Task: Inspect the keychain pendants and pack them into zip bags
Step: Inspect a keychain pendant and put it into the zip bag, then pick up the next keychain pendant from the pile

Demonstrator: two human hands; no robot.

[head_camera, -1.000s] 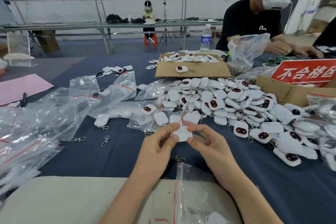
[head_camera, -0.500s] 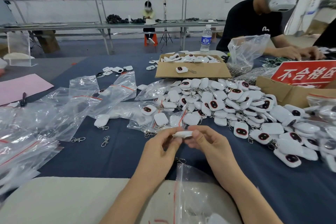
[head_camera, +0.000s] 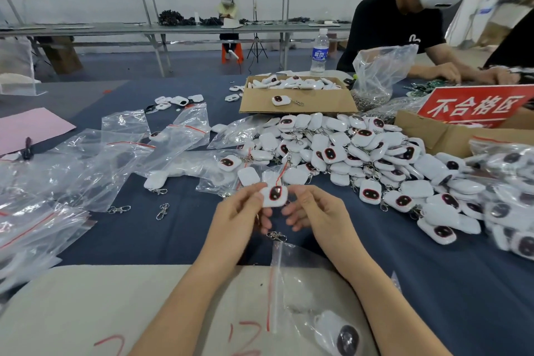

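Bag (head_camera: 291, 283): 6 o'clock, nearest, flat on table (head_camera: 433, 283), one packed pendant (head_camera: 338, 335) inside.
Left hand (head_camera: 239, 220): fingers curled, pinches the held pendant's left edge.
Right hand (head_camera: 315, 217): pinches its right edge.
Held pendant (head_camera: 274, 196): middle, betw. both hands, dark face up; clip (head_camera: 276, 236) hangs under.
Pile (head_camera: 361, 153): 2 o'clock, lots of white pendants.
Empty bags (head_camera: 86, 159): 9 o'clock.
Box (head_camera: 297, 107): 12 o'clock, far.

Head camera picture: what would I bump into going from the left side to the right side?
Pink paper sheet → two loose silver metal clasps → left hand → white square pendant with a dark face, pinched by both hands → right hand → red sign with white characters.
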